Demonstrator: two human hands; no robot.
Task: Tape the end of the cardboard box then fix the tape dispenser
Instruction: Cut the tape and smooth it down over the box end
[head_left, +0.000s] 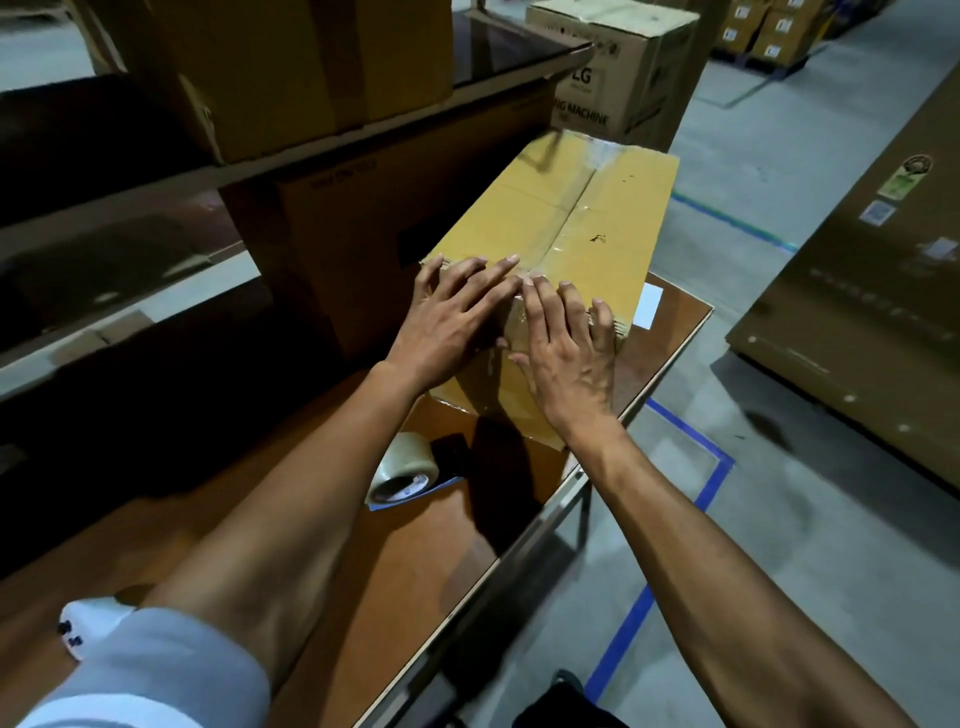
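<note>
A long yellow-brown cardboard box (582, 218) lies on the wooden table (415, 561), clear tape running along its top seam. My left hand (457, 317) and my right hand (566, 353) lie flat, fingers spread, over the box's near top edge, pressing on the taped end. Neither hand grips anything. The tape dispenser (410, 467), with a roll of clear tape and a dark handle, rests on the table just in front of the box, under my left forearm.
A shelf with big cardboard boxes (291, 67) stands to the left and behind. A white slip (649, 306) lies at the table's right edge. A large flat carton (872, 312) rests on the floor to the right. Blue floor tape (711, 483) marks the floor.
</note>
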